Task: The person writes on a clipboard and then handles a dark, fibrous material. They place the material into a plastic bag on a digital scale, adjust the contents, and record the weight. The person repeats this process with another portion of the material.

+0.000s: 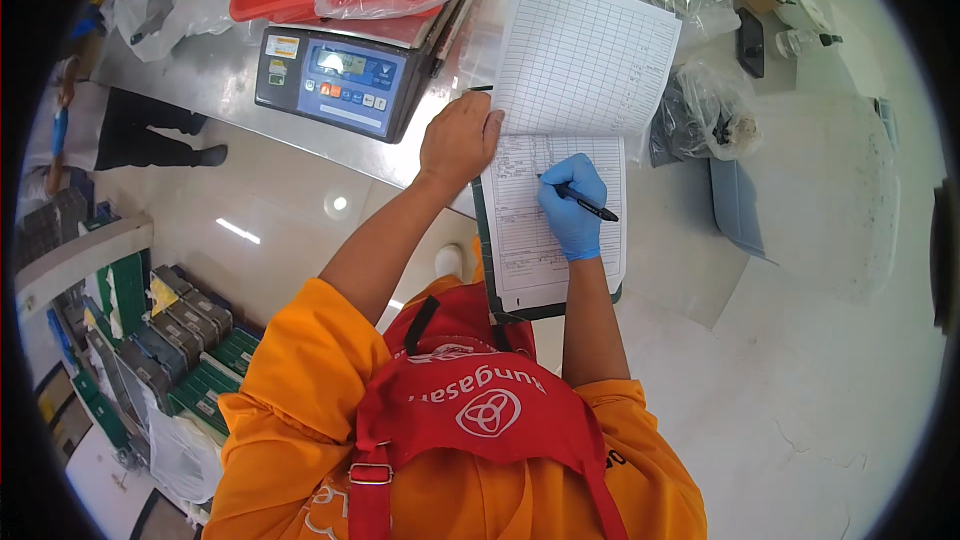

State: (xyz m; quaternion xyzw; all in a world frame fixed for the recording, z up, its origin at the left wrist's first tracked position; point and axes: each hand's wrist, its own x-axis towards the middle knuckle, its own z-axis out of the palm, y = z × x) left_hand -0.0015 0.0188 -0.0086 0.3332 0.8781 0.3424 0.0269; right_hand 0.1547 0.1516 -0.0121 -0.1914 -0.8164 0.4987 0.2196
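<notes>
Handwriting can be made out in the upper rows of the form point(545, 275) and in places near its foot, while some rows between look unfilled; how much is left cannot be told. The black pen point(596, 207) is held in a closed grip by the gloved right hand point(572, 208), over the form's upper half. The form is carried on a clipboard point(485, 240) at the edge of the counter point(222, 92). Its left side is touched by the bare left hand point(458, 142), whose grip cannot be judged.
</notes>
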